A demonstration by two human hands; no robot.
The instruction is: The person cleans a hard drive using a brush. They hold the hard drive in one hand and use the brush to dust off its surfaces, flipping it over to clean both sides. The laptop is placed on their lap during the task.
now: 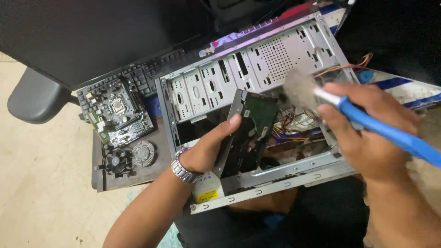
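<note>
The left hand (206, 149), a metal watch (182, 169) on its wrist, holds a hard drive (252, 126) tilted up on edge inside the open metal computer case (257, 64); its grip is closed on the drive, thumb pressed against the near edge and the fingers hidden behind it, so the green circuit-board face of the drive turns toward the right. The right hand (367, 133) has its grip closed around the blue handle of a brush (367, 121), whose pale bristles, blurred, sit just above and to the right of the drive's top corner, close to it; whether they touch cannot be told. The case lies on its side across the person's lap, its perforated grey panel facing up, with a bundle of coloured wires (289, 126) lying in its floor behind the drive. To the left of the case, on a low dark board, lie a bare motherboard (117, 112), and nearer the camera a small cooling fan (115, 161) beside a round finned heatsink (143, 153), all well apart from both hands. A black keyboard (144, 76) sits behind the motherboard.
</note>
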